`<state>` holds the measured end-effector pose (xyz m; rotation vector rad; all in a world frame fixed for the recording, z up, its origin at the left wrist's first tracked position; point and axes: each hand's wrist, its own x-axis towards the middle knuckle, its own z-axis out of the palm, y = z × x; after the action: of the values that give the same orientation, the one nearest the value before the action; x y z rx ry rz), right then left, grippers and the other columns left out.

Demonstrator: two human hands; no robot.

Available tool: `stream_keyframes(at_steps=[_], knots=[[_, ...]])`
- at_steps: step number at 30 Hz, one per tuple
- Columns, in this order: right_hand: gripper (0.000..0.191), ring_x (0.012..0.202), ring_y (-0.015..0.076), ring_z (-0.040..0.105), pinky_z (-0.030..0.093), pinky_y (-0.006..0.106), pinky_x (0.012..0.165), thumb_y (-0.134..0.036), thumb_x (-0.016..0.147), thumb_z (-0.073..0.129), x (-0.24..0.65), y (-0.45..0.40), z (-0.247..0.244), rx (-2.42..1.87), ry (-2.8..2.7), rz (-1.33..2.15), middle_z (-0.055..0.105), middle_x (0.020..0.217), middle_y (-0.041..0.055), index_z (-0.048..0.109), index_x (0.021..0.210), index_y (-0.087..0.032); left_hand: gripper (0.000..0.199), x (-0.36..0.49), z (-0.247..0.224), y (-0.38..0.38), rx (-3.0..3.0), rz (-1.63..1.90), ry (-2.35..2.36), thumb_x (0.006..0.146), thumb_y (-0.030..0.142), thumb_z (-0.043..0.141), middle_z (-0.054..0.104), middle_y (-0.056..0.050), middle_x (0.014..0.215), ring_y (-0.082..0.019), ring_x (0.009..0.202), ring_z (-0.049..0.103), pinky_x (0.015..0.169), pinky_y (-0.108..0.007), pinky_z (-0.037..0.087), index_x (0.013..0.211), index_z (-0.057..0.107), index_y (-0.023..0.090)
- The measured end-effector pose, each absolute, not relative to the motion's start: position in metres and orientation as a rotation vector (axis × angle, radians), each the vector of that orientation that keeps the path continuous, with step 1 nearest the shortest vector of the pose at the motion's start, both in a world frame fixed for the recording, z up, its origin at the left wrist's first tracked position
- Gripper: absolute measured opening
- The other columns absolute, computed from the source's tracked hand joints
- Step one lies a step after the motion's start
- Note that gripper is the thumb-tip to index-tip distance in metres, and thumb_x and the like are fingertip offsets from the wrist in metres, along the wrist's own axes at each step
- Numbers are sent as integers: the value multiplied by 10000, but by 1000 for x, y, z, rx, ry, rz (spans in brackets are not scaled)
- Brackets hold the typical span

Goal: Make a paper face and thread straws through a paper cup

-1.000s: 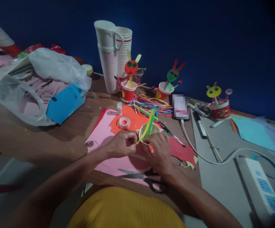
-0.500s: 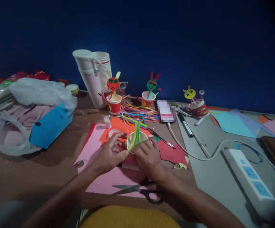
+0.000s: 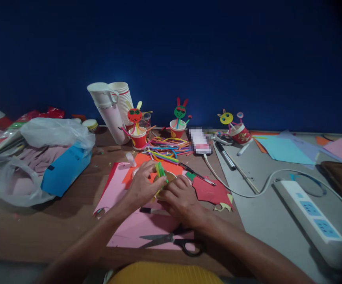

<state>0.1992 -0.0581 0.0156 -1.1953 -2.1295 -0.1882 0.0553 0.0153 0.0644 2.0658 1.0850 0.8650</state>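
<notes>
A paper cup [image 3: 171,177] with its opening facing up and toward me is in my right hand [image 3: 183,197], whose fingers wrap over its near rim and side. Green and yellow strips [image 3: 160,169] stick up at the cup's left side, and my left hand [image 3: 143,183] pinches them between thumb and fingers. Pink paper [image 3: 135,228] lies beneath both hands, with a black marker [image 3: 147,211] on it. Black-handled scissors [image 3: 171,238] rest near the table's front edge.
Three decorated cups [image 3: 137,138] stand at the back near a flask [image 3: 112,118]. Coloured sticks [image 3: 171,148] lie ahead of my hands. A plastic bag [image 3: 58,130] is left; a phone [image 3: 200,142], cable and power strip [image 3: 309,209] are right.
My left hand has moved from the cup's left side onto the green and yellow strips, which now lean left. The cup is tilted more, and a marker shows below it. The view has shifted slightly.
</notes>
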Motion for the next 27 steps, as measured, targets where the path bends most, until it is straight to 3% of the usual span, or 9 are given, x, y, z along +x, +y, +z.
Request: stream_keyframes(at_steps=[3, 7, 20, 27], knots=[[73, 874, 196, 513, 397, 359, 801, -233, 850, 589, 207, -62, 17, -1141, -2133, -95, 641, 885, 47, 605, 913, -200, 38, 57, 57, 18, 1990, 886, 1089, 722, 190, 584, 593, 9, 745, -143, 748, 566, 673, -244, 461, 688, 569, 182], [185, 979, 219, 528, 436, 389, 842, -225, 843, 592, 221, -64, 24, -1208, -1993, -26, 614, 1068, 105, 586, 1023, -184, 89, 55, 46, 20, 1910, 899, 1074, 770, 266, 592, 588, 23, 689, -121, 653, 565, 620, -225, 462, 759, 605, 179], [209, 1051, 241, 554, 456, 410, 902, -247, 856, 563, 233, -54, 34, -1430, -1765, 256, 628, 1073, 102, 587, 1056, -192, 126, 63, 43, 10, 1816, 1043, 1094, 778, 273, 617, 632, -29, 909, -164, 817, 611, 712, -261, 498, 872, 613, 189], [283, 956, 230, 628, 492, 367, 828, -271, 842, 549, 229, -45, 50, -1627, -1779, 471, 668, 1066, 91, 586, 1109, -184, 98, 65, 49, 11, 1879, 1001, 1018, 798, 266, 611, 602, -28, 978, -173, 920, 586, 796, -273, 483, 864, 647, 202]])
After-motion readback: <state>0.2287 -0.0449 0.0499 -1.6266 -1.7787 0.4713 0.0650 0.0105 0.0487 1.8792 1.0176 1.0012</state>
